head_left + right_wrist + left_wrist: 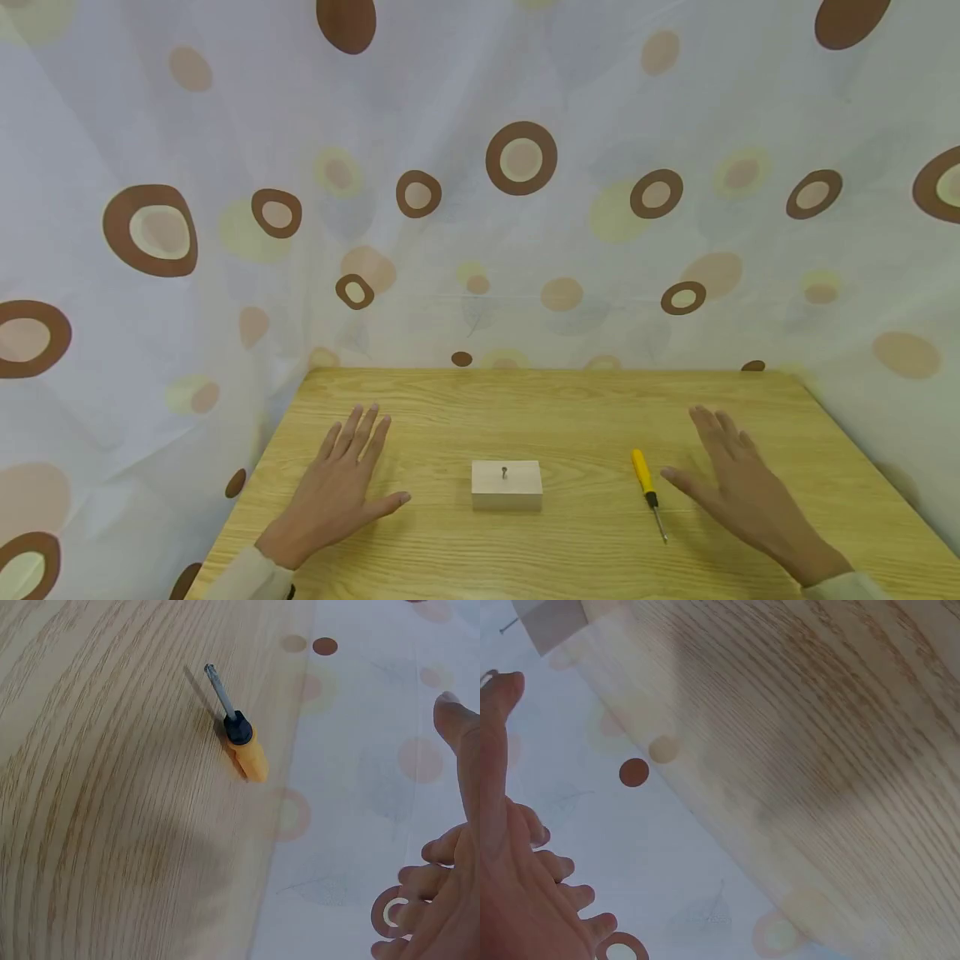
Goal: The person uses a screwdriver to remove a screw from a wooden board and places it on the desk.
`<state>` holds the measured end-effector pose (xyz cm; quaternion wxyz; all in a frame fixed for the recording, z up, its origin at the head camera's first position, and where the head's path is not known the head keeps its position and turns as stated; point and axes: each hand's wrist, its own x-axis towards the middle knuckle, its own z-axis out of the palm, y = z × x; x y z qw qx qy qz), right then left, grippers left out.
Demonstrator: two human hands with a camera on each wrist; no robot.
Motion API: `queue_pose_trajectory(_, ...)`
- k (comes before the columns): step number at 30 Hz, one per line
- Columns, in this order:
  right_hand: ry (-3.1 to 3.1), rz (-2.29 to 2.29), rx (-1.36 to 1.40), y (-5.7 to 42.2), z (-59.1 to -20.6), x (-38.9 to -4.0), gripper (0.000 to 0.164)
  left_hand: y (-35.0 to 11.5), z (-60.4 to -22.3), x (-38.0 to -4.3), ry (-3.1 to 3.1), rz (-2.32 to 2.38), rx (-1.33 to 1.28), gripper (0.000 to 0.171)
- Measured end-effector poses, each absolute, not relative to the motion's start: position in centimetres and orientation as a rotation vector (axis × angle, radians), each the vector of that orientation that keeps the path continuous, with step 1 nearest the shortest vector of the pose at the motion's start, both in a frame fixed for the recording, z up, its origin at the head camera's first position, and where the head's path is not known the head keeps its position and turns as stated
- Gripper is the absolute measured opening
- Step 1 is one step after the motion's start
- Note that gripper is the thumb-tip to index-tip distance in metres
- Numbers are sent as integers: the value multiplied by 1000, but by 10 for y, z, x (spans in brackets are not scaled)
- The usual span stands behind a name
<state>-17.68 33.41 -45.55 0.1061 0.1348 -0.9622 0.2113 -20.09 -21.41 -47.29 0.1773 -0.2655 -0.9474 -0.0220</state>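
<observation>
A pale rectangular block (pixel 506 498) lies on the table between the two hands, and a screw (pixel 505 472) stands upright out of its top. To its right lies a screwdriver (pixel 642 473) with a yellow handle and black collar, its metal tip toward the near edge. My left hand (pixel 337 492) is held left of the block, fingers straight and thumb apart, touching no object. My right hand (pixel 750 496) is just right of the screwdriver, fingers extended and holding nothing. In the right wrist view the screwdriver (pixel 247 750) lies apart from the right hand (pixel 442 892).
The wood-grain table (pixel 570 558) carries the block and the screwdriver. A white sheet (pixel 480 242) with brown and beige circles hangs behind the table and along both sides.
</observation>
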Motion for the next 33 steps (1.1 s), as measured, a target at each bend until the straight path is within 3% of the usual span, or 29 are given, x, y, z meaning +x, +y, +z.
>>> queue_pose_trajectory(15, -2802, 751, 323, 317, -456, -187, 47, -188, -479, -214, -2758, -607, -787, 66)
queue_pose_trajectory(33, -2879, 830, 315, 309, -474, -197, 43, -145, -493, -220, -2833, -881, -917, 62)
